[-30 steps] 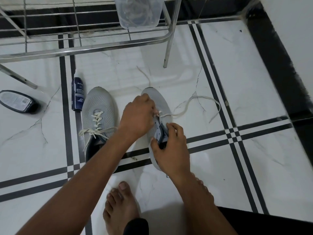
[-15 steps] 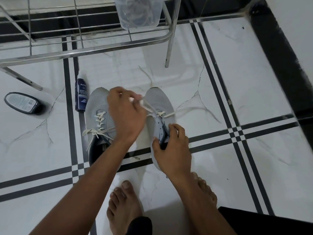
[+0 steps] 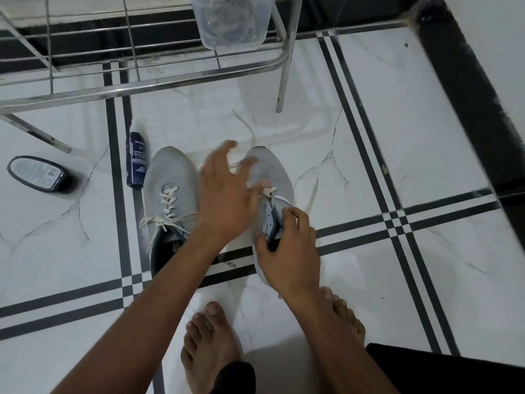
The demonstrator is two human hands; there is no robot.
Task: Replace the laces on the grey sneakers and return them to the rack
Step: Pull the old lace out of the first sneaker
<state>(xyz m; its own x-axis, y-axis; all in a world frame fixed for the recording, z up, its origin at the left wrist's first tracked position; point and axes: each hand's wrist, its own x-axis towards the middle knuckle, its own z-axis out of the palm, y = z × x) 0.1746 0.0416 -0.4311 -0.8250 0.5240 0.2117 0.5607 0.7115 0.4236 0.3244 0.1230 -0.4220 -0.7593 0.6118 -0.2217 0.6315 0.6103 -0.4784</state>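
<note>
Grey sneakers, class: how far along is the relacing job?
Done: left sneaker looks laced. In hand: right hand holds the right sneaker, laced only at the lowest eyelets; the blurred left hand works its lace. Left: finish lacing, return both to the rack.

Left hand (image 3: 227, 200) spread open, blurred; right hand (image 3: 287, 245) curled, pinching.

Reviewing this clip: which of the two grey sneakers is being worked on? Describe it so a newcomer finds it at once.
Start at the metal rack at the top; two grey sneakers lie side by side on the white floor below it. Take the right sneaker, nearest the rack's vertical leg. The right hand grips its tongue and only its lowest eyelets carry lace, while the left sneaker is fully laced.
</note>
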